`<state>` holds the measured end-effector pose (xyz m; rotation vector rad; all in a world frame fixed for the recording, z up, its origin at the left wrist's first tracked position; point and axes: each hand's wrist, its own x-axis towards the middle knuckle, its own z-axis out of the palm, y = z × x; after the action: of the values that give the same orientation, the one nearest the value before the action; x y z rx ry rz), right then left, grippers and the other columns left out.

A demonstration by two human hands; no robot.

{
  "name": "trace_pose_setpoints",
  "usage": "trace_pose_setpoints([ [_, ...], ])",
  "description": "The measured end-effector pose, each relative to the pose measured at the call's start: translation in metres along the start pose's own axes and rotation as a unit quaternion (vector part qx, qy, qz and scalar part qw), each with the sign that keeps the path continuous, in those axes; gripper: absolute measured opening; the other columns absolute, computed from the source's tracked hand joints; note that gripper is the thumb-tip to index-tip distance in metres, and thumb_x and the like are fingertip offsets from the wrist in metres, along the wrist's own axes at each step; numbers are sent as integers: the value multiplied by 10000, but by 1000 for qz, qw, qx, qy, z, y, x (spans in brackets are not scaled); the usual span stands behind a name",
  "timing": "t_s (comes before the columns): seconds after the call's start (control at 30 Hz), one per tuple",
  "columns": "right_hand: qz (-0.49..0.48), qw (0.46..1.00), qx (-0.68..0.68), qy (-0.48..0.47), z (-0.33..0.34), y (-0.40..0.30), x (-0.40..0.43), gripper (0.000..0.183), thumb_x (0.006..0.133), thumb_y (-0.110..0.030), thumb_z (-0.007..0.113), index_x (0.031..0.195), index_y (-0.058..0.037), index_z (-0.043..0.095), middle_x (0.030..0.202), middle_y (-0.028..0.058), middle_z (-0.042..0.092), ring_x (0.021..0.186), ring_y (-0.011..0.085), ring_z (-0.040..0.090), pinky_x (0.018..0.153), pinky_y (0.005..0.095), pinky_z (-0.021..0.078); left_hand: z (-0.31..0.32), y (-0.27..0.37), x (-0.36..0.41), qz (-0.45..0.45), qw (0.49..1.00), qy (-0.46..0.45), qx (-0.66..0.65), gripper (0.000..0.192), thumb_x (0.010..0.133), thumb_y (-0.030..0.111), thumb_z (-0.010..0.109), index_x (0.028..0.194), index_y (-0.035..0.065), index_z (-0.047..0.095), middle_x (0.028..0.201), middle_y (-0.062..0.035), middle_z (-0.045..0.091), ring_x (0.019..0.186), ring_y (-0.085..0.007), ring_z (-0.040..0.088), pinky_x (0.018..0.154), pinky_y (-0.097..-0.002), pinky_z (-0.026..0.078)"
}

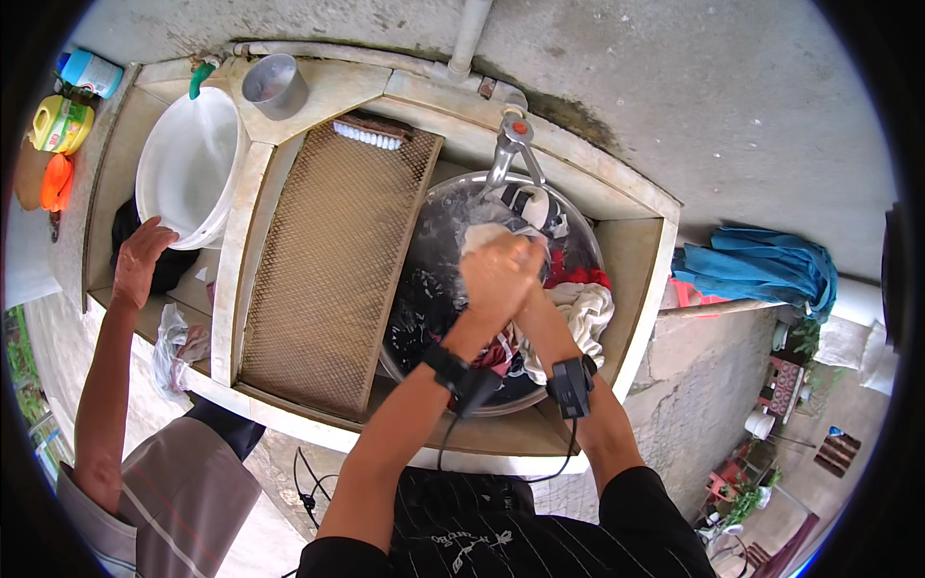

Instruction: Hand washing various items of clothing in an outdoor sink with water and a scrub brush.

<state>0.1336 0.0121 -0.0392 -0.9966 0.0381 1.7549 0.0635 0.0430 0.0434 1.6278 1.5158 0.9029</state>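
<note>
My left hand (497,278) and my right hand (533,256) are pressed together over a round metal basin (597,249). Between them they squeeze a wet, pale cloth (483,235), mostly covered by the fingers. Directly beyond them, a chrome tap (514,141) reaches over the basin's far rim. Below its spout lies a black-and-white striped cloth (538,206). A cream garment (584,318) and a red cloth (578,271) bunch up on the right side of the basin. Dark wet fabric (419,318) fills the left side, partly under water.
A ribbed washboard slab (325,267) adjoins the basin, with a scrub brush (372,134) at its top. Further left, another person's hand (148,253) touches a white bucket (191,166) under a running green tap (200,78). A grey cup (274,87) stands on the ledge.
</note>
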Motion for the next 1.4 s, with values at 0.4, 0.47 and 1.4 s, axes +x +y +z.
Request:
trace_pose_setpoints([
  [0.4,-14,982,-166,87,-20,-2,8,338,975,-409,472,1114,-121,584,883,-3,611,796,145,597,693,320,498,42,-56,-7,33,993,113,-20,199,799,225,684,684,65,652,598,-148,590,577,-345,596,546,-371,471],
  [0.47,93,959,-226,142,30,-22,-6,216,947,-306,566,1007,-101,597,923,22,629,807,114,598,665,267,485,2,-74,9,-33,995,95,-2,314,888,295,596,697,46,607,696,-193,616,612,-395,605,543,-456,472],
  [1.4,-20,970,179,-161,-17,12,21,342,972,-346,494,1198,-94,539,886,39,625,736,173,611,631,321,518,12,-33,8,42,994,105,-4,307,825,275,681,609,67,614,562,-154,566,487,-356,558,471,-407,447],
])
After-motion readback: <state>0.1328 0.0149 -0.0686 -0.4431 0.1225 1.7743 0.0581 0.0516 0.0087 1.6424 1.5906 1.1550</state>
